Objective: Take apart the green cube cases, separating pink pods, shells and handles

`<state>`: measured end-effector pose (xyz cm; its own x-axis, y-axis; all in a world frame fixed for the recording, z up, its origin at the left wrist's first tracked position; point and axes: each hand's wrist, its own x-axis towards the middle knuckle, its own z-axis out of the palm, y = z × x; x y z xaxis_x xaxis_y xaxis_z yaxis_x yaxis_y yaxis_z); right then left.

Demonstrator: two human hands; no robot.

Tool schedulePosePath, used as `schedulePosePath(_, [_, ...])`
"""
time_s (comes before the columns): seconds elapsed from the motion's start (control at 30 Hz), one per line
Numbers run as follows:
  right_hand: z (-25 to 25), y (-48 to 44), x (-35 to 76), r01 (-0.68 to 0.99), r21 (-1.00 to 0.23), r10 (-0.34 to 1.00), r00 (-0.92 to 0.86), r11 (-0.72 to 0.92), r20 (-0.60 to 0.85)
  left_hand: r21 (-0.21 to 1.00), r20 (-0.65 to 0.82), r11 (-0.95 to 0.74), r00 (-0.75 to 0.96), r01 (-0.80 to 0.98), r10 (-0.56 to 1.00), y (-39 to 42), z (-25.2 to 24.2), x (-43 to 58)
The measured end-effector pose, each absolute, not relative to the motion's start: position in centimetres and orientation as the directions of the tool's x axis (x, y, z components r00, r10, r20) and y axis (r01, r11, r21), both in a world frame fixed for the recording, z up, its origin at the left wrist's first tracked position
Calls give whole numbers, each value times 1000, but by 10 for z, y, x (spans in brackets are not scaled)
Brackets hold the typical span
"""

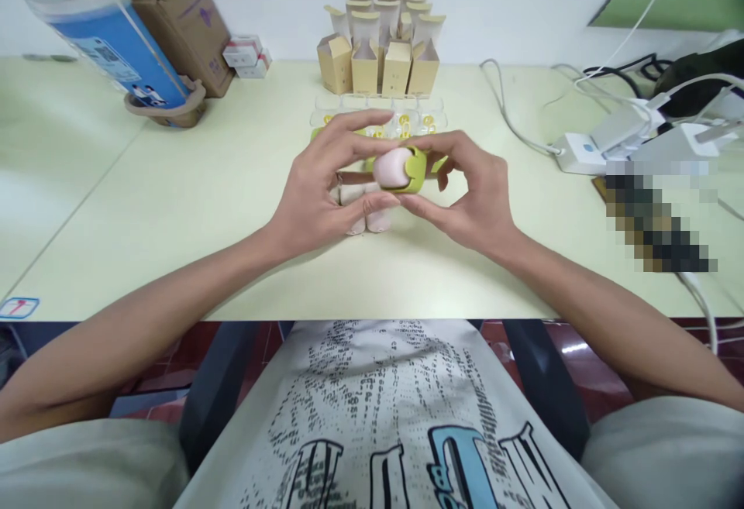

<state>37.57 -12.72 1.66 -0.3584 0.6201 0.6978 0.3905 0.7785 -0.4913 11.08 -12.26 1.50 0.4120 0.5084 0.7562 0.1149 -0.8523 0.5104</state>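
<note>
Both my hands meet over the middle of the pale table (174,207). Between them is a small pink rounded piece (390,167) seated in a yellow-green holder (416,170). My left hand (322,183) pinches the pink piece with thumb and fingertips. My right hand (470,191) grips the green holder from the right side. Under the hands lie two or three more pale pink pieces (363,207), partly hidden. Just beyond them are clear plastic trays (427,118) with small yellow parts.
A cluster of small open tan cartons (377,48) stands at the back centre. A blue-labelled drink cup (113,44) in a holder and a brown cardboard box (186,5) sit back left. White chargers and cables (587,149) spread on the right.
</note>
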Motion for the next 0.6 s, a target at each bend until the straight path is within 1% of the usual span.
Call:
schedulePosePath(0.1, [14,-118,380,362,-558,646,-198,747,737,503,742,-853,435,140,510,-130,24,113])
schedulePosePath(0.17, [11,-111,383,310,-585,643,-131,749,754,498,749,-848,403,182,527,-135,30,112])
schedulePosePath(0.27, [10,-107,384,253,-581,626,-159,774,764,480,779,-859,362,181,512,-136,33,112])
schedulePosePath(0.37, [12,-111,381,247,-545,595,-240,801,767,554,717,-820,418,145,559,-135,31,113])
schedulePosePath(0.43, [14,-112,383,262,-522,579,-239,812,780,585,695,-799,419,142,584,-133,30,113])
schedulePosePath(0.57, [23,-104,395,320,-487,555,-167,813,815,514,786,-834,278,201,552,-119,34,99])
schedulePosePath(0.6, [29,-100,398,344,-482,559,-173,806,811,526,783,-816,236,240,575,-112,35,93])
